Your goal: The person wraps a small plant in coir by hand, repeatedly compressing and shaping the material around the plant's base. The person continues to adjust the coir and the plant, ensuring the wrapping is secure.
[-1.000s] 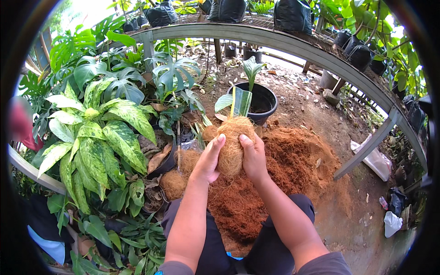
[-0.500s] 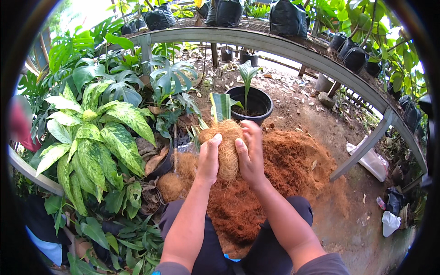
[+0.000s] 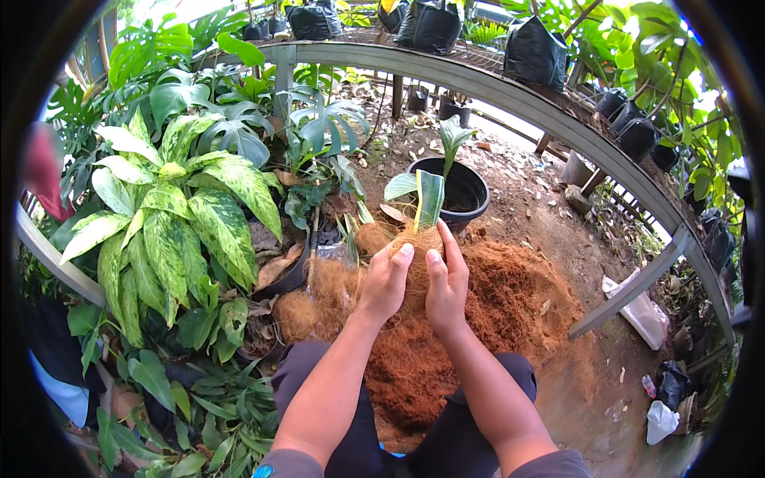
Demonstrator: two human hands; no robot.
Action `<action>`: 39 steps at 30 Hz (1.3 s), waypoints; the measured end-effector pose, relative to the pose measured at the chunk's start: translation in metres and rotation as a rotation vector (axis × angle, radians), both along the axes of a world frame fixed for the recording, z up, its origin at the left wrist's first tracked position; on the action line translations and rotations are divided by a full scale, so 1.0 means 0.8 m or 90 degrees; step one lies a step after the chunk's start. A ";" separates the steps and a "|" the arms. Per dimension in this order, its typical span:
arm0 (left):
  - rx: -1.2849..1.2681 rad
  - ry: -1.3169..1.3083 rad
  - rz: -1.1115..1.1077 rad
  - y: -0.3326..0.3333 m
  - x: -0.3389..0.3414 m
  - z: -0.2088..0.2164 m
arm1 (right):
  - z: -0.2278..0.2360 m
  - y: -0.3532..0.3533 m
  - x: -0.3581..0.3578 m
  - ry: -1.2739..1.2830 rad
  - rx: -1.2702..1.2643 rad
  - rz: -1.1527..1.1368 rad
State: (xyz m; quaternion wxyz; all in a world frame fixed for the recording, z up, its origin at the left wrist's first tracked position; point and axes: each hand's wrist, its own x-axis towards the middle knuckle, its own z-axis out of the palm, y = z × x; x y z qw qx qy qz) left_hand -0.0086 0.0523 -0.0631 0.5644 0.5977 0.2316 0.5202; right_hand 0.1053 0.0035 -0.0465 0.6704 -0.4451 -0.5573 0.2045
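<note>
Between my two hands is a ball of tan coconut fibre [image 3: 416, 240], out of which stands a snake plant leaf [image 3: 429, 201], green with a yellow edge. My left hand [image 3: 385, 285] is closed round its left side, the thumb pointing up. On the other side my right hand [image 3: 448, 291] presses with its fingers and thumb. My palms hide most of the ball's lower part. A black pot [image 3: 481, 209] with a leafy young plant [image 3: 456, 139] stands just beyond. Below my hands spreads a heap of reddish-brown coco peat [image 3: 510, 295].
Loose fibre balls [image 3: 298, 315] lie left of the heap, near a large variegated plant [image 3: 171, 211]. A curved grey rail [image 3: 446, 70] crosses the back under black plant bags [image 3: 535, 52]. White plastic [image 3: 637, 307] lies at right. Someone's red sleeve [image 3: 48, 179] shows at the left edge.
My hands and the fibre ball have tipped so the leaf shows more fully, and my fingers now sit lower round the ball. The view has shifted a little.
</note>
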 end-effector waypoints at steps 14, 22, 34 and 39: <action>-0.212 -0.210 -0.156 -0.010 0.040 -0.023 | -0.017 -0.002 0.045 0.197 -0.102 0.098; -0.310 -0.168 -0.128 -0.025 0.054 -0.005 | -0.020 -0.013 0.072 0.221 -0.079 0.059; -0.389 -0.176 0.044 0.008 0.020 0.032 | -0.052 -0.069 0.206 0.234 -0.307 -0.244; -0.370 -0.233 0.055 0.017 0.014 0.024 | -0.105 -0.075 0.194 0.154 -0.411 -0.215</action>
